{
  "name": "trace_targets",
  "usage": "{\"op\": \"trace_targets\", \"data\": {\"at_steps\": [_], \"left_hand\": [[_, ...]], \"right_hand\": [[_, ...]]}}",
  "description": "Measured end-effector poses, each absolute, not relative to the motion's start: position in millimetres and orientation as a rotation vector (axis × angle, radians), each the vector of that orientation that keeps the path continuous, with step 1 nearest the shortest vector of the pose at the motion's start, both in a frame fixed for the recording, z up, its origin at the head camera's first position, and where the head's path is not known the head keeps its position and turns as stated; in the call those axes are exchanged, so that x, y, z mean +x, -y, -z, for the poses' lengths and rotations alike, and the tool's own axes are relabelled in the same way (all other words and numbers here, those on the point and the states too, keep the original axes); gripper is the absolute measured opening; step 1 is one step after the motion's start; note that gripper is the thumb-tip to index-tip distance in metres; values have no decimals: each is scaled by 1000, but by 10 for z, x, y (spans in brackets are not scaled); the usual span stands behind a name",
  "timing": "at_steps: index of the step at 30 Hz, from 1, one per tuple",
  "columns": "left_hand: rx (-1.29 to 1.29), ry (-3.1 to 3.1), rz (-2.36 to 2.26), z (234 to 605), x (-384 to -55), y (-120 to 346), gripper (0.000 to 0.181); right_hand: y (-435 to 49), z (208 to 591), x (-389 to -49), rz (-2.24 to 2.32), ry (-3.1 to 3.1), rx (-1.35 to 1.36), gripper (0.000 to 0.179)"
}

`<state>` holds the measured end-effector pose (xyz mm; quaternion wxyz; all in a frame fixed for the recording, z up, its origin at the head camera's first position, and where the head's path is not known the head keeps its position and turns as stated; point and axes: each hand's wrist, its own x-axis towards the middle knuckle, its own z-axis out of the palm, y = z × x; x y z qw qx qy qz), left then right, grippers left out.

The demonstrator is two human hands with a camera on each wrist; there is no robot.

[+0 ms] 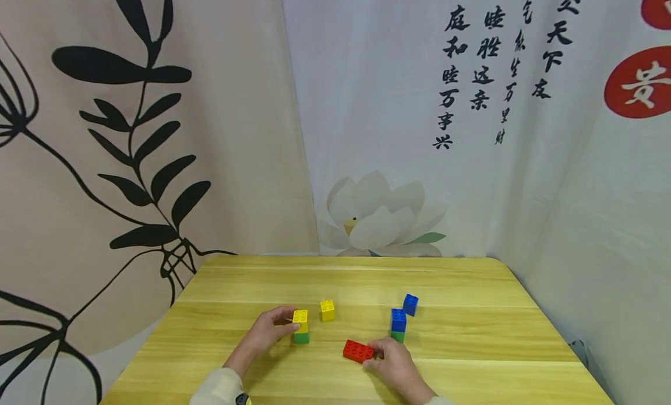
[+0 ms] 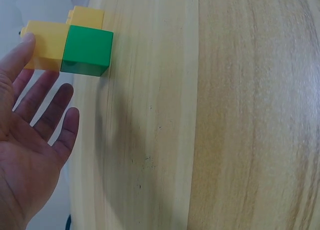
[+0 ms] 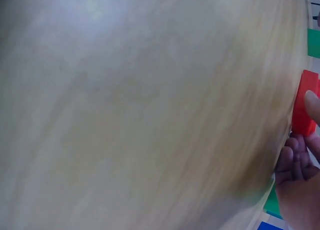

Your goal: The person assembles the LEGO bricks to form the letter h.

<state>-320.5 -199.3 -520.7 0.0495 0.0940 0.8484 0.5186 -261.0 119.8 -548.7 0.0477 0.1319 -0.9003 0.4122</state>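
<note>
- Red brick (image 1: 358, 351): lower centre of the head frame, studs up, long side slanting down to the right. Can't tell if it touches the wood.
- Right hand (image 1: 393, 367): thumb and fingers pinching the red brick's right end. Only partly visible at the right edge of the right wrist frame.
- Left hand (image 1: 267, 335): lower centre-left, thumb and fingertips clamped on the upper yellow brick (image 1: 301, 317); other fingers spread apart in the left wrist frame.
- Left green brick (image 1: 301, 338): directly under the upper yellow brick, joined.
- Loose yellow brick (image 1: 327, 310): just up and right of that stack.
- Stacked blue brick (image 1: 398, 320): right of centre, on right green brick (image 1: 398, 337), just above right hand.
- Loose blue brick (image 1: 410, 305): just up and right of there.
- Wooden table (image 1: 472, 335): fills the lower frame; printed curtain (image 1: 251, 131) behind.
</note>
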Motion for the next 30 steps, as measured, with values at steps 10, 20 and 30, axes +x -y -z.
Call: {"op": "trace_targets", "data": {"at_steps": [10, 20, 30], "left_hand": [[291, -2578, -1577, 5222, -3205, 1980, 43], [323, -2596, -1569, 5230, -3230, 1952, 44], [407, -2595, -1564, 5248, -3254, 1854, 44]], "right_hand": [[-1224, 5450, -2614, -1381, 2788, 366, 31], [-1240, 5342, -2609, -1525, 2755, 337, 37], [-1292, 5092, -2663, -1449, 2710, 393, 38]]}}
